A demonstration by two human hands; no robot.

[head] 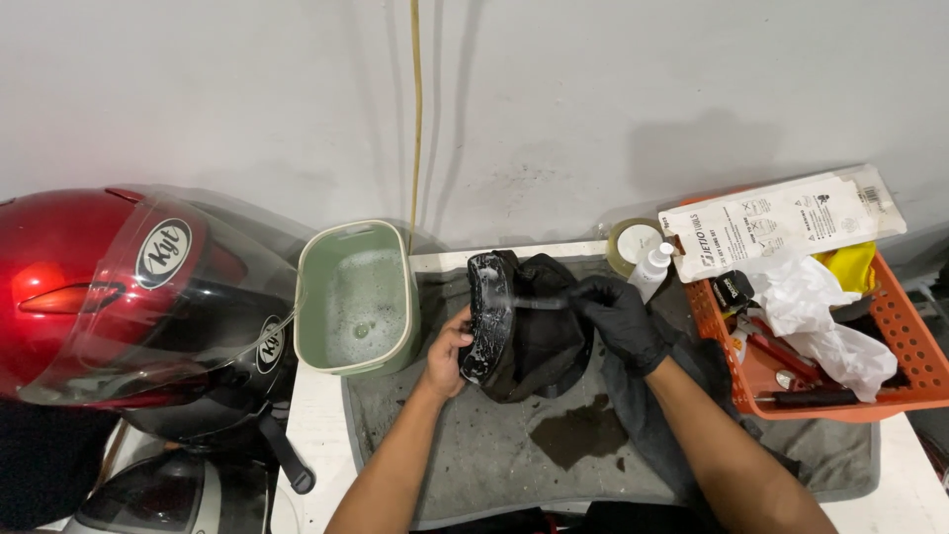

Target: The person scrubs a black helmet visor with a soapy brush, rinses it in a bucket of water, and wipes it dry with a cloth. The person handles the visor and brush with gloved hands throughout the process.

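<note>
My bare left hand (450, 351) grips the left edge of a black, foam-flecked helmet pad (524, 326), holding it up on edge over a grey mat (494, 455). In a black glove, my right hand (618, 314) is closed on a thin dark brush (539, 302) whose tip rests against the pad's soapy face. A pale green tub (390, 247) with sudsy water stands just left of the pad.
A red helmet (59, 267) with a clear visor fills the left side, another dark helmet (163, 494) below it. An orange basket (895, 326) of tools, rags and a white package sits at right. A white spray bottle (652, 269) and tape roll (628, 242) stand behind.
</note>
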